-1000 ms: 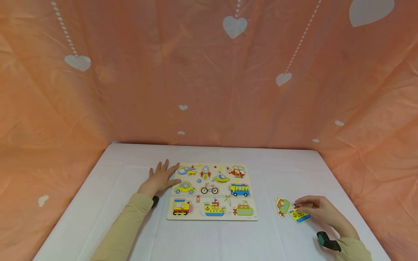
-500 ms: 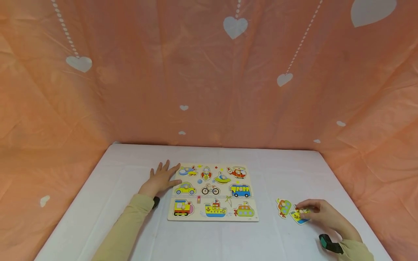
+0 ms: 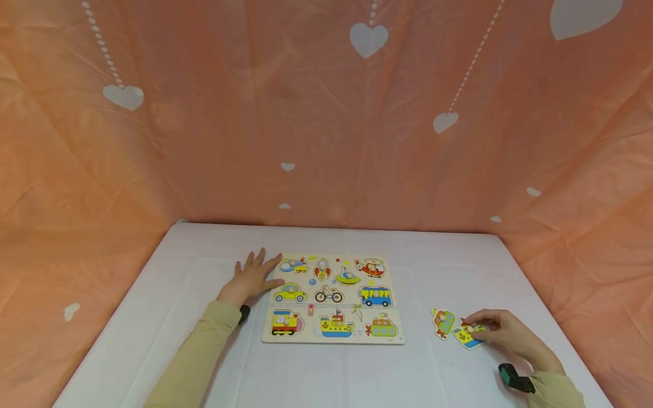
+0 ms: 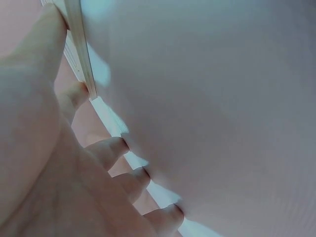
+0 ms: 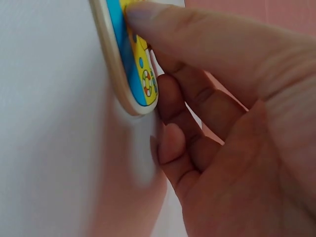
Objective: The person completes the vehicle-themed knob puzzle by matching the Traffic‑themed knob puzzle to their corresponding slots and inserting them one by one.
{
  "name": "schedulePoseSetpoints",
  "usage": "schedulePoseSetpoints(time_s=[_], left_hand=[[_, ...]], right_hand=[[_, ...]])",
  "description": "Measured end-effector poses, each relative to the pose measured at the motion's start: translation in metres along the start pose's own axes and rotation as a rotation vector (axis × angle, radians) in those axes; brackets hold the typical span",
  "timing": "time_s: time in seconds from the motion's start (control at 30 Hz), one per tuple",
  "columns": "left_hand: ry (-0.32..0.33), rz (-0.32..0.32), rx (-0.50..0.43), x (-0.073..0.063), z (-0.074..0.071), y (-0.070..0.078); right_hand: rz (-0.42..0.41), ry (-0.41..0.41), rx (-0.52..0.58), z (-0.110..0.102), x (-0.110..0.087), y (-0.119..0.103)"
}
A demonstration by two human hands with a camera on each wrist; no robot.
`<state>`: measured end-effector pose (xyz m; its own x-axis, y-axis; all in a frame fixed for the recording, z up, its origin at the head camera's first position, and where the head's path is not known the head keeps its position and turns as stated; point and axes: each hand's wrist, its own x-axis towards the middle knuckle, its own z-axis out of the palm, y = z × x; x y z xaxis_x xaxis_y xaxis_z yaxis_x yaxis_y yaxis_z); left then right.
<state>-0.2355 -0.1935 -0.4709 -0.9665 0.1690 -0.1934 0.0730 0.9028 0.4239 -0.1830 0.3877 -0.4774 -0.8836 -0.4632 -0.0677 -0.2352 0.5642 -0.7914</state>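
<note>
My left hand [image 3: 250, 283] lies with its fingers spread at the left side of a wooden puzzle board [image 3: 336, 339]. Thumb and index fingertip touch the board's edge [image 4: 81, 54] in the left wrist view; the other fingertips rest on the table. Well to the right of the board, my right hand [image 3: 507, 334] pinches a yellow and blue boat puzzle piece [image 3: 465, 338] between thumb and fingers. In the right wrist view the boat piece [image 5: 129, 59] is close over the table, its thick edge showing. A green and orange submarine piece [image 3: 444, 323] lies just left of it.
Knobbed vehicle pieces, such as a bus [image 3: 375, 296] and a train [image 3: 286, 323], sit in the board. Its boat picture [image 3: 336, 325] and submarine picture [image 3: 381, 327] show no knobs. An orange curtain [image 3: 326, 141] encloses the white table [image 3: 326, 374].
My right thumb and fingers have shifted slightly over the boat piece, which stays at nearly the same spot. The left hand holds still at the board.
</note>
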Motion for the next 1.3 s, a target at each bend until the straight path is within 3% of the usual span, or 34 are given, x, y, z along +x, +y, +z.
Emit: schedulePoseSetpoints(time_s=[0.5,0.73,1.0,1.3], left_hand=[[-0.008,-0.008,0.006,-0.001,-0.002,0.0],[-0.005,-0.007,0.006,0.002,0.0,-0.002],[-0.005,-0.004,0.003,0.001,-0.001,0.002],[-0.007,-0.018,0.007,0.001,0.0,0.001]], right_hand=[[0.089,0.008,-0.073,0.003,0.003,-0.007],[0.067,0.02,-0.135,0.0,0.004,-0.01],[0.161,0.071,-0.153,-0.002,0.014,-0.022],[0.028,0.113,-0.169,0.011,0.045,-0.054]])
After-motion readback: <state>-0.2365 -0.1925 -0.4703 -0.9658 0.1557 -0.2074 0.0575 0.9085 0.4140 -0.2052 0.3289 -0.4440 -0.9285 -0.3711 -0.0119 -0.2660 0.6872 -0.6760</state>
